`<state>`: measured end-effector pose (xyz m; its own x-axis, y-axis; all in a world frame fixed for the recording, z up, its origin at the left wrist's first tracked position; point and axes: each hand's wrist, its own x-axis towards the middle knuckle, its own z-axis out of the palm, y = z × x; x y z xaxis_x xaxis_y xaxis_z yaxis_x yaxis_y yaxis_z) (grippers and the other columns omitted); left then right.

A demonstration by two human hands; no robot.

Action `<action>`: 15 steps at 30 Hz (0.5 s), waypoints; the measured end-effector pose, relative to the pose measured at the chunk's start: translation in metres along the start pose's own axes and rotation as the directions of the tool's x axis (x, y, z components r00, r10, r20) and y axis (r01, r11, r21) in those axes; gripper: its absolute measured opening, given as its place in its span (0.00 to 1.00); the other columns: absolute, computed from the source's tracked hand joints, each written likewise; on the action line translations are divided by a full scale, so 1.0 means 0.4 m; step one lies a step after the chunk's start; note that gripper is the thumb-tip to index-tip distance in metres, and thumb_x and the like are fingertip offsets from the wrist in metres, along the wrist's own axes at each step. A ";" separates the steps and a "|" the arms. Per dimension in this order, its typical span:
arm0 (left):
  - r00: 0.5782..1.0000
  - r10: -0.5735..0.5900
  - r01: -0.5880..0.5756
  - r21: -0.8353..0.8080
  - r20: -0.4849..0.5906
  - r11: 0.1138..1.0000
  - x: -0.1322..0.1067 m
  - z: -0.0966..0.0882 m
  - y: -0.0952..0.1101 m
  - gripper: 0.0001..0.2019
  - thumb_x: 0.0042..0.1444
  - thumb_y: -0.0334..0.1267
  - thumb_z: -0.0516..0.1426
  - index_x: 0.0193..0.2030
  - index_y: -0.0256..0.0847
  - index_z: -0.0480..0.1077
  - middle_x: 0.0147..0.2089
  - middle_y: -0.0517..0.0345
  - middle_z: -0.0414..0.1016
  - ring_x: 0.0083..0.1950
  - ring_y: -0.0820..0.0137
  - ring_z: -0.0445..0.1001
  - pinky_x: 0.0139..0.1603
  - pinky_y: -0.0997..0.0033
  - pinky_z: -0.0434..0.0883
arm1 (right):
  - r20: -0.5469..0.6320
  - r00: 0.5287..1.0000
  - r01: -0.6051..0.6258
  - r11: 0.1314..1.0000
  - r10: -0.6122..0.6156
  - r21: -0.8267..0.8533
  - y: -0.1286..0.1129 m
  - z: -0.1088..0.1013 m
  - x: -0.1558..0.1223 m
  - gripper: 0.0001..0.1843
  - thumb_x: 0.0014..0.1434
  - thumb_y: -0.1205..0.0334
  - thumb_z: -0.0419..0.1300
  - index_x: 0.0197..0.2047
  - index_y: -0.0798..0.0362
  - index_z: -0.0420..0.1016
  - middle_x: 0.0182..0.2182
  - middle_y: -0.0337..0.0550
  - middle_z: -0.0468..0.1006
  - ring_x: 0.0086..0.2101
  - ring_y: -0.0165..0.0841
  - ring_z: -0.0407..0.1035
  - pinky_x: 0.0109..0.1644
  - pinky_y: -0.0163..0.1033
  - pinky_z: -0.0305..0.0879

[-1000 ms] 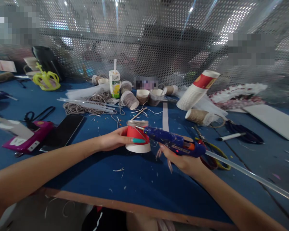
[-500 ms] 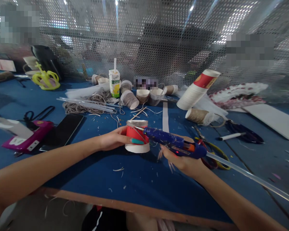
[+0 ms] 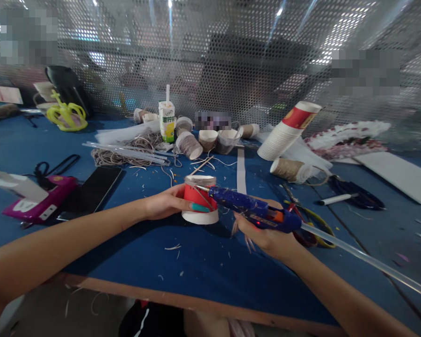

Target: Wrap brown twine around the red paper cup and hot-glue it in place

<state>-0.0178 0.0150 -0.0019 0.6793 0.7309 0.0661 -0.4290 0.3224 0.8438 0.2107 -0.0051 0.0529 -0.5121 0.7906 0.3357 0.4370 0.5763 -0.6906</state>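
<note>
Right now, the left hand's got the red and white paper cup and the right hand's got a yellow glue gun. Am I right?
Almost! The glue gun is blue, not yellow, as the head view shows. The rest is right: the left hand holds the red and white paper cup, and the right hand has the glue gun.

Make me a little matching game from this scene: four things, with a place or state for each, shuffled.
Things:
1. Red cup
2. Glue gun
3. Juice box
4. Phone

Places or states:
A. Upright, a straw sticking out
B. In the right hand
C. Lying beside the purple power strip
D. In the left hand

Pairs: 1-D, 2-B, 3-A, 4-C
</note>
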 end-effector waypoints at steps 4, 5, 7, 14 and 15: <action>1.000 0.003 -0.003 -0.012 -0.002 1.000 -0.001 -0.002 0.000 0.29 0.43 0.32 0.66 0.55 0.39 0.69 0.48 0.48 0.79 0.50 0.59 0.76 0.59 0.57 0.62 | -0.019 1.000 -0.003 0.999 0.002 -0.050 -0.014 -0.002 0.001 0.13 0.52 0.66 0.54 0.17 0.49 0.62 0.15 0.37 0.69 0.18 0.30 0.64 0.23 0.36 0.61; 1.000 0.004 -0.004 -0.018 0.001 1.000 -0.001 -0.003 0.000 0.29 0.43 0.32 0.66 0.55 0.39 0.69 0.49 0.48 0.79 0.51 0.59 0.76 0.59 0.57 0.62 | -0.025 1.000 0.001 0.998 -0.003 -0.066 -0.017 -0.002 0.000 0.13 0.52 0.66 0.54 0.17 0.49 0.62 0.15 0.36 0.68 0.18 0.30 0.63 0.22 0.36 0.60; 1.000 0.006 -0.006 -0.036 0.010 0.999 -0.001 -0.003 0.002 0.29 0.42 0.32 0.66 0.55 0.39 0.69 0.48 0.49 0.79 0.51 0.60 0.76 0.58 0.58 0.62 | -0.037 0.999 0.013 0.996 -0.016 -0.087 -0.020 -0.003 0.000 0.14 0.52 0.67 0.54 0.17 0.49 0.62 0.14 0.36 0.66 0.17 0.30 0.63 0.22 0.36 0.59; 1.000 -0.015 0.015 -0.023 0.007 1.000 -0.002 -0.003 0.009 0.27 0.42 0.32 0.64 0.52 0.37 0.70 0.47 0.49 0.80 0.50 0.59 0.76 0.57 0.58 0.62 | -0.036 0.999 0.002 0.998 -0.004 -0.068 -0.019 -0.006 -0.002 0.13 0.52 0.66 0.54 0.17 0.48 0.64 0.13 0.36 0.66 0.17 0.30 0.63 0.20 0.36 0.59; 1.000 -0.014 0.014 -0.024 0.006 1.000 -0.003 -0.004 0.009 0.27 0.41 0.32 0.64 0.52 0.37 0.70 0.46 0.49 0.80 0.50 0.58 0.76 0.56 0.58 0.63 | -0.036 0.999 0.002 0.998 -0.004 -0.067 -0.020 -0.007 -0.002 0.14 0.52 0.66 0.54 0.17 0.48 0.64 0.13 0.36 0.67 0.17 0.30 0.64 0.20 0.36 0.59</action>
<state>-0.0211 0.0164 0.0003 0.6885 0.7230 0.0573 -0.4337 0.3471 0.8315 0.2096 -0.0098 0.0600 -0.4871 0.7951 0.3613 0.4847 0.5903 -0.6455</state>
